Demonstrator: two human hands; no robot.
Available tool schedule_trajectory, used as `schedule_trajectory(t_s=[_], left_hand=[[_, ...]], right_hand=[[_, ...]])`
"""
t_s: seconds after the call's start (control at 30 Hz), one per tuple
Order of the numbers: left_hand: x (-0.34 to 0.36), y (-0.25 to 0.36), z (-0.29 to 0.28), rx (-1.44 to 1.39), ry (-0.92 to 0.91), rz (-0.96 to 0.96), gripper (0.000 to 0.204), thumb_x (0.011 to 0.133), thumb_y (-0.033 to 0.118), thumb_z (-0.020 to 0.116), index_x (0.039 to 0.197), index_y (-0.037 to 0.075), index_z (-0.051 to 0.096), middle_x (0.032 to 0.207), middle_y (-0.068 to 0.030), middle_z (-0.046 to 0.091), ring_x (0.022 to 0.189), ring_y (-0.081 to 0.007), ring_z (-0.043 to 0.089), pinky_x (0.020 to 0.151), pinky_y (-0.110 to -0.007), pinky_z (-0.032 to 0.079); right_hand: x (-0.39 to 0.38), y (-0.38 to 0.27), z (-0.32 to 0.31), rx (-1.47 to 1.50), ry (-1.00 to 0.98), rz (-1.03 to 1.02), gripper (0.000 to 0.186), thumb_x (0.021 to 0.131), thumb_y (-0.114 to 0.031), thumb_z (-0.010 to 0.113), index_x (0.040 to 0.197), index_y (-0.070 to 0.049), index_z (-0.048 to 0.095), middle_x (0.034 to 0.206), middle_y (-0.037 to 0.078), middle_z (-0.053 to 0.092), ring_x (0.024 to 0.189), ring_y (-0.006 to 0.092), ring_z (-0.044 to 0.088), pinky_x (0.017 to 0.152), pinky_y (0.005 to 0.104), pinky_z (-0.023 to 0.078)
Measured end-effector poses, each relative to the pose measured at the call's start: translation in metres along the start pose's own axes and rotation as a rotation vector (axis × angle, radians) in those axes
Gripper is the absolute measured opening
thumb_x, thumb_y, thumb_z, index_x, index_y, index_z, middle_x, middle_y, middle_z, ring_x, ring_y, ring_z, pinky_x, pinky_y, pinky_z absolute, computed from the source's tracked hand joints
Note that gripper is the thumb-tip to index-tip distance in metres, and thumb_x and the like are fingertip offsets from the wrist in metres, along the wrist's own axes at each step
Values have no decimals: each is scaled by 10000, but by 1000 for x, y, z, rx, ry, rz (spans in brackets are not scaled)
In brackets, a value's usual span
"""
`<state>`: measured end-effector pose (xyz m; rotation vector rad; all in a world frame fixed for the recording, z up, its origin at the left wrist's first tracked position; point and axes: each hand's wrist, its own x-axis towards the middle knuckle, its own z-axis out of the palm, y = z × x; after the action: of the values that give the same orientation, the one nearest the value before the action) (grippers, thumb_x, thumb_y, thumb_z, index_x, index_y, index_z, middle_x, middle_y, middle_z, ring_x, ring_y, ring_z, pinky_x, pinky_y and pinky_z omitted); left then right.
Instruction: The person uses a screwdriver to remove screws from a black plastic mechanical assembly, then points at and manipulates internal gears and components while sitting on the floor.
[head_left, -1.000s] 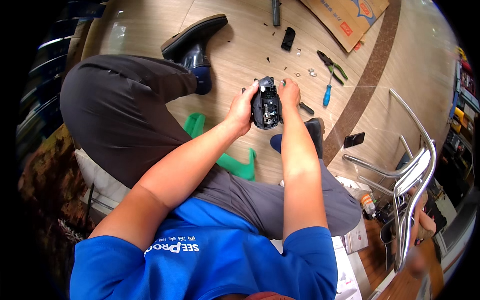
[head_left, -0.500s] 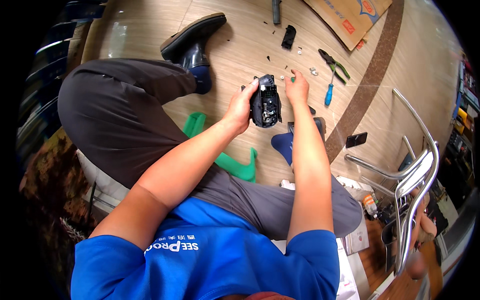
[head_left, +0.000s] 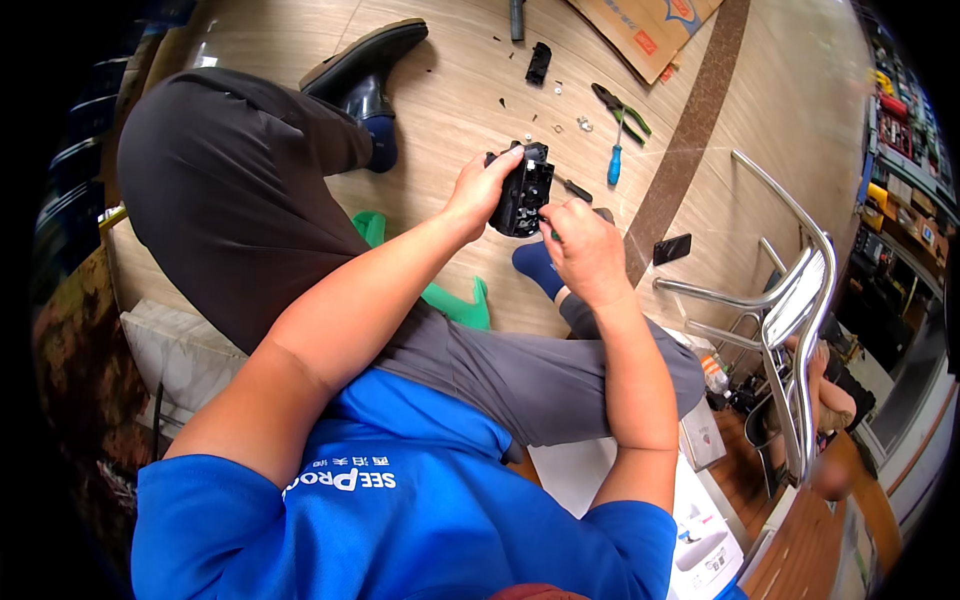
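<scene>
On the wooden floor (head_left: 450, 100) lie pliers (head_left: 620, 110) and a blue screwdriver (head_left: 614, 163). The left hand (head_left: 478, 192) grips a black part (head_left: 522, 195); the right hand (head_left: 585, 250) pinches its edge.

A light wood-plank floor (head_left: 450, 110) with a curved dark brown band (head_left: 690, 150) is carrying everything. At the far edge a flattened cardboard sheet (head_left: 640, 25) is lying, with a small black part (head_left: 538, 62) to its left. Green-handled pliers (head_left: 618, 108) and a blue-handled screwdriver (head_left: 614, 160) are resting just beside each other, small screws scattered near them. A black phone (head_left: 672, 248) is lying to the right, near a chrome chair frame (head_left: 790, 300).
</scene>
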<state>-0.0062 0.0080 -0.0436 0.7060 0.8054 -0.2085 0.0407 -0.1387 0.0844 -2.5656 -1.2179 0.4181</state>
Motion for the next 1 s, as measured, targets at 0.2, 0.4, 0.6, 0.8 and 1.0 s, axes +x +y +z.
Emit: schedule_trajectory(t_s=[0.2,0.4,0.6,0.8,1.0], left_hand=[[-5,-2,4,63,-23,-60,405,916,395,665,1008,5,611,898,-67,661,794,-133,630,714,-302,515],[-9,0,2,103,-98,-98,400,929,393,651,1052,13,621,936,-90,686,817,-148,656,722,-309,531],[-11,4,2,167,-150,-156,408,937,503,605,1090,128,661,960,-31,699,883,-146,665,722,-333,537],[-17,12,7,171,-179,-222,399,972,443,579,1105,74,653,970,-74,702,852,-165,678,734,-326,560],[-19,10,10,193,-169,-164,405,962,429,612,1079,42,647,981,-83,698,859,-156,666,745,-313,542]], right_hand=[[1,-9,7,-86,-53,-7,55,839,-121,626,875,-79,627,836,104,590,785,316,655,644,455,534],[3,-10,1,-154,-243,-11,83,827,-84,581,790,-57,651,831,129,632,805,326,674,669,465,539],[11,-14,-2,-208,-350,0,108,840,-85,575,823,-66,680,902,133,682,837,316,695,702,438,556],[9,-5,0,-157,-330,-60,50,819,-84,612,813,-50,649,873,129,661,853,317,676,728,435,547],[7,-5,2,-187,-359,-41,47,805,-85,628,816,-53,659,880,129,667,863,312,678,748,432,545]])
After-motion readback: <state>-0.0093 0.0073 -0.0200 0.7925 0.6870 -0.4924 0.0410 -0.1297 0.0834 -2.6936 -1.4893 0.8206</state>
